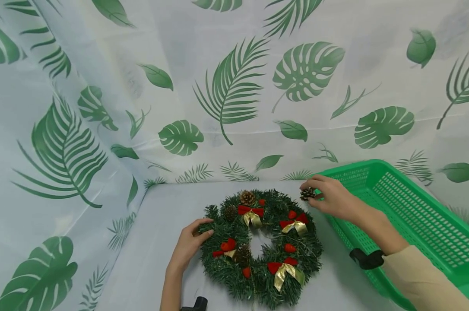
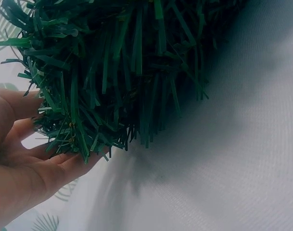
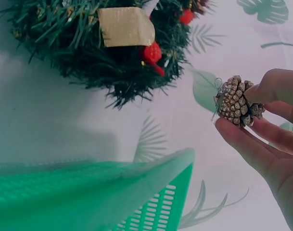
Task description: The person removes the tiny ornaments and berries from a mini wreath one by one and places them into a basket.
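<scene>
A green tinsel wreath (image 1: pixel 223 280) lies on the white surface, dressed with red-and-gold bows, red berry-like pieces and several pine cones. At its left edge, my left hand (image 1: pixel 192 242) grips the greenery. The left wrist view shows those fingers (image 2: pixel 33 171) around the outer tinsel, their tips partly hidden by it. My right hand (image 1: pixel 335 198) holds a loose pine cone (image 3: pixel 235 102) between thumb and fingers, just beyond the wreath's upper right side. A thin wire loop sticks out from the cone's end in the right wrist view.
To the right stands a green plastic basket (image 1: pixel 421 183) with perforated walls, its near rim under my right forearm. White cloth (image 1: pixel 234 164) printed with green leaves hangs behind and at the left.
</scene>
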